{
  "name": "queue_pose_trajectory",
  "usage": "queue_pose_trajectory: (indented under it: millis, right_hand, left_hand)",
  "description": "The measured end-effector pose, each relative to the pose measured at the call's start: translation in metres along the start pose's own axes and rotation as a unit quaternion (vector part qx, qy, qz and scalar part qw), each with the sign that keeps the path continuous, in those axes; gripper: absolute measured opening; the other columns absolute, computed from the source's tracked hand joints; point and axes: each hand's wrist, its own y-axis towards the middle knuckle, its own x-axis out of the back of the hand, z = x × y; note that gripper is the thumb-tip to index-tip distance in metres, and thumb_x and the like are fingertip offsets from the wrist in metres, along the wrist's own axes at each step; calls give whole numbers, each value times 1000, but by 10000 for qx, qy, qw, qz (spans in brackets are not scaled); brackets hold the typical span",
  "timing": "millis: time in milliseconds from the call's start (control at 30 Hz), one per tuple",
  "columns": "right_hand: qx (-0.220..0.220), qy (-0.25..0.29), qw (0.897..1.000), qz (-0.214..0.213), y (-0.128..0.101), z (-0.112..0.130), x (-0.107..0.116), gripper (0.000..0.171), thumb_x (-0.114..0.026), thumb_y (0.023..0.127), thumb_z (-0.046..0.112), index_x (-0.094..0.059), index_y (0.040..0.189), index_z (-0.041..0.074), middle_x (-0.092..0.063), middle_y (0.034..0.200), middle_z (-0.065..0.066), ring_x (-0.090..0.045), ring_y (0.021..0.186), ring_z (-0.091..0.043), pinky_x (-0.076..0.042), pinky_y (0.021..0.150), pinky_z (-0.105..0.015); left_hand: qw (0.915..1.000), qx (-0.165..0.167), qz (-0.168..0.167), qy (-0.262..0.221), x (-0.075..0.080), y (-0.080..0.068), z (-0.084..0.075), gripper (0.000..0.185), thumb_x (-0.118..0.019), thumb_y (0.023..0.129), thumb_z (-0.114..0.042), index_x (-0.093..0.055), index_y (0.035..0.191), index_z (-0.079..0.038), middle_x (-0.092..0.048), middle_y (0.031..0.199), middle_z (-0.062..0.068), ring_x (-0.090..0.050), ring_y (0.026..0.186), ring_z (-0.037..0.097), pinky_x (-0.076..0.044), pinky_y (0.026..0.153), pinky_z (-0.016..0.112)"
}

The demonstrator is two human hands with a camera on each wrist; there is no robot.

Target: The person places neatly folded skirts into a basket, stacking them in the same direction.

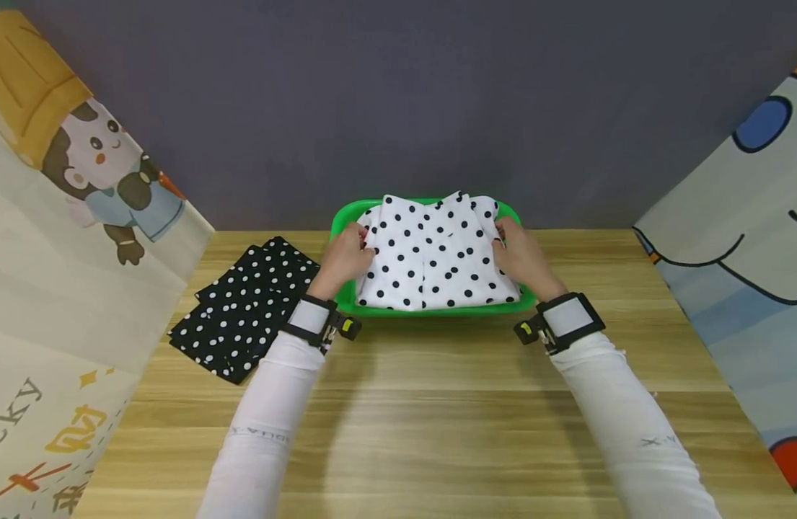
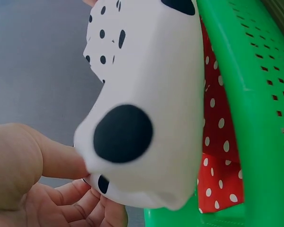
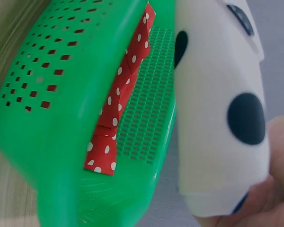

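Observation:
A folded white cloth with black dots is held by its two sides over a green plastic basket. My left hand pinches its left edge between thumb and fingers; in the left wrist view the thumb presses on top of the fabric. At the opposite edge my right hand grips the cloth, partly hidden behind it in the right wrist view. Down in the basket lies a red cloth with white dots, seen from both wrists but covered in the head view.
On the wooden table, left of the basket and beside my left forearm, lies a folded black cloth with white dots. A dark grey wall stands behind the basket. Printed cartoon curtains hang at both sides.

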Motion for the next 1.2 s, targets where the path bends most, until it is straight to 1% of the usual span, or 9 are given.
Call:
queue_pose_trajectory:
  millis: [300, 400, 533, 633, 767, 867, 967, 1100, 1200]
  right_hand:
    - [-159, -75, 9997, 198, 14, 4, 0, 41, -39, 93, 8, -35, 131, -7, -50, 117, -26, -52, 95, -34, -49, 75, -44]
    - [-205, -123, 9992, 310, 18, 5, -2, 42, -39, 93, 8, -34, 132, -6, -50, 118, -26, -54, 92, -33, -49, 73, -42]
    - [-203, -240, 9989, 349, 24, 5, -5, 40, -39, 92, 8, -36, 129, -5, -55, 103, -23, -54, 78, -29, -47, 63, -35]
    - [-198, -336, 9986, 351, 28, 5, -6, 36, -39, 90, 6, -39, 125, -5, -53, 93, -20, -51, 75, -28, -43, 61, -33]
    - [-317, -485, 9972, 472, 34, 5, -6, 34, -39, 87, 4, -41, 120, -6, -51, 95, -20, -50, 82, -30, -43, 67, -37]
    - [-428, -633, 9950, 636, 39, 4, -7, 31, -40, 87, 4, -43, 116, -5, -51, 95, -19, -49, 83, -30, -42, 67, -36]
    - [-499, -760, 9925, 821, 41, 3, -8, 26, -40, 85, 2, -44, 110, -4, -49, 89, -17, -48, 75, -28, -39, 61, -33]
    - [-558, -902, 9887, 1058, 42, 3, -10, 26, -40, 83, 0, -44, 108, -4, -47, 83, -15, -47, 65, -25, -37, 54, -30]
    - [-597, -990, 9864, 1166, 41, 5, -12, 24, -40, 83, 0, -45, 106, -4, -48, 82, -15, -48, 64, -25, -39, 52, -29]
  left_hand:
    - [9998, 165, 93, 61, 0, 12, -2, 36, -51, 85, -11, -47, 120, 0, -55, 92, 12, -53, 74, 24, -43, 59, 29]
    - [9996, 202, 113, 136, -1, 15, -2, 36, -51, 84, -9, -47, 118, -1, -56, 92, 12, -53, 72, 25, -43, 57, 29]
    - [9991, 240, 106, 321, -5, 21, -3, 33, -51, 82, -7, -48, 114, -1, -56, 93, 12, -54, 73, 25, -44, 56, 29]
    - [9984, 289, 123, 465, -8, 26, -3, 28, -52, 79, -5, -49, 106, -2, -55, 89, 11, -54, 72, 24, -43, 54, 29]
    - [9973, 384, 192, 602, -10, 33, -5, 15, -53, 75, -2, -44, 87, -7, -45, 75, 6, -45, 60, 19, -35, 47, 26]
    - [9966, 449, 234, 649, -10, 37, -6, 19, -53, 72, 0, -37, 73, -12, -35, 66, 3, -36, 52, 15, -29, 43, 23]
    - [9961, 465, 282, 689, -11, 40, -7, 24, -51, 72, 1, -33, 66, -14, -31, 61, 1, -33, 47, 14, -27, 41, 22]
    - [9949, 527, 367, 776, -12, 42, -9, 18, -51, 76, 0, -39, 68, -12, -37, 61, 3, -40, 48, 15, -32, 41, 23]
    - [9932, 653, 492, 825, -13, 43, -9, 6, -51, 79, -1, -49, 79, -7, -47, 69, 7, -47, 51, 18, -36, 43, 25]
